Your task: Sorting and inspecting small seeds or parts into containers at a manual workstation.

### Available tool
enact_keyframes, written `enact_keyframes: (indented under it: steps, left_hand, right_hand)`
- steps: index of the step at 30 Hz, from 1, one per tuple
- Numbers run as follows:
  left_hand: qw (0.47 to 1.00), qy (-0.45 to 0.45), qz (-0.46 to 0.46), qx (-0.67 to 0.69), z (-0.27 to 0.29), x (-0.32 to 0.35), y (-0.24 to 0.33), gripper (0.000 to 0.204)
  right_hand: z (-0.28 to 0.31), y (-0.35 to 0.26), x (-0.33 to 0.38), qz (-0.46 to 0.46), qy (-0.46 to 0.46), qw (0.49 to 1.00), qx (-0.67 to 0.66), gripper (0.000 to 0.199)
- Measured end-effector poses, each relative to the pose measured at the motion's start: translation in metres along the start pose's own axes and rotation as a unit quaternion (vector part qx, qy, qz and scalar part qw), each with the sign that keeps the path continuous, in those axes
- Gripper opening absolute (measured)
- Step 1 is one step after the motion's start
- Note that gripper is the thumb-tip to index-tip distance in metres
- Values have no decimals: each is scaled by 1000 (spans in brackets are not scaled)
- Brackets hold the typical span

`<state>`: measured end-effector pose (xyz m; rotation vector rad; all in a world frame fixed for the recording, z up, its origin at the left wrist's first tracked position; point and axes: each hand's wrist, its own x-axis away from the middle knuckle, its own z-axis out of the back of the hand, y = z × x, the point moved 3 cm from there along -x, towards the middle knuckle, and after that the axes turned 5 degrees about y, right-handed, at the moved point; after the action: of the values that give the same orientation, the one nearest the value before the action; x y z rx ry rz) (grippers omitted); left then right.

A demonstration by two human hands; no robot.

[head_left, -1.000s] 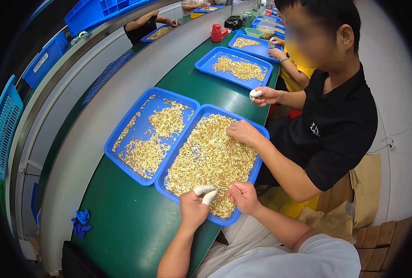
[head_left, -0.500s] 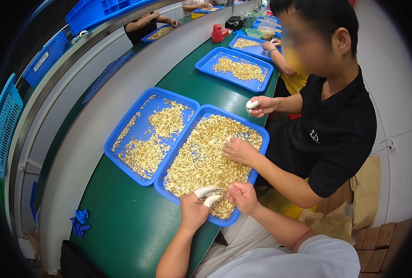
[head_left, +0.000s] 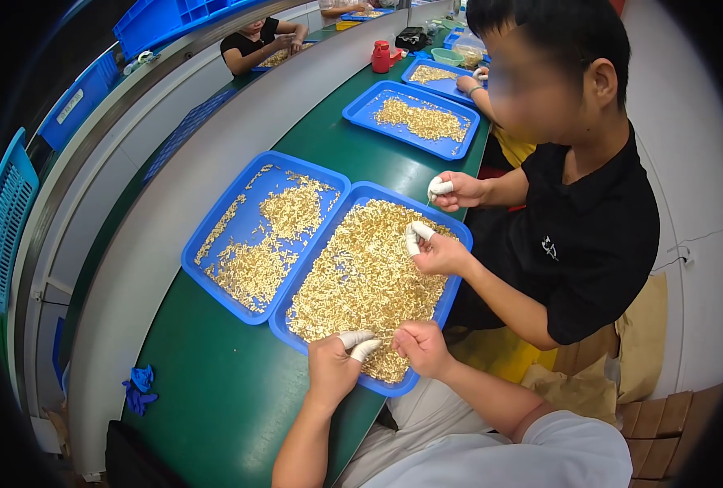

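My left hand (head_left: 335,368) is over the near-left edge of a blue tray (head_left: 283,329), its thumb and a finger in white finger cots curled together in a pinch. Beside it, over the same tray's near end, my right hand (head_left: 423,348) has its bare fingers pressed together. Whatever is between the fingertips of either hand is too small to make out. Many small gold-coloured metal pieces (head_left: 353,268) cover the tray. A second blue tray (head_left: 250,221) touches it on the left, with looser heaps of similar pieces.
At my right a co-worker in a black shirt (head_left: 597,236) holds both hands near the far part of the shared tray. More blue trays (head_left: 361,114) line the green table (head_left: 223,374). Blue crumpled gloves (head_left: 139,390) lie at its left; a red bottle (head_left: 381,57) stands farther back.
My left hand has shifted slightly left; my right has barely moved. The co-worker's nearer hand has lifted off the pieces, its white-covered fingertips now showing.
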<state>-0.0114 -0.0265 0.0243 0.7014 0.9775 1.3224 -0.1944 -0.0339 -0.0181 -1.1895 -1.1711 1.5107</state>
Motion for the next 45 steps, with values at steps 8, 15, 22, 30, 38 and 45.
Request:
enact_keyframes:
  steps: [8, 15, 22, 30, 38, 45]
  left_hand:
    - [994, 20, -91, -50, -3, 1, -5, 13]
    - [993, -18, -87, -73, -12, 6, -12, 18]
    - [998, -17, -64, 4, -8, 1, 3, 17]
    - [995, 26, -97, -4, -13, 2, 8, 11]
    - [991, 18, -129, -34, -13, 2, 7, 13]
    - [985, 20, -166, -29, -12, 0, 8, 16]
  right_hand:
    - [-1, 2, 0, -21, -16, 1000, -14, 26]
    - [-2, 2, 0, 8, -25, 1000, 1, 29]
    - [0, 7, 1, -14, -13, 999, -38, 34]
    - [1, 5, 1, -34, -13, 997, -65, 32]
    - [1, 11, 4, -35, -27, 997, -66, 33]
    - [2, 8, 2, -36, -17, 996, -74, 31]
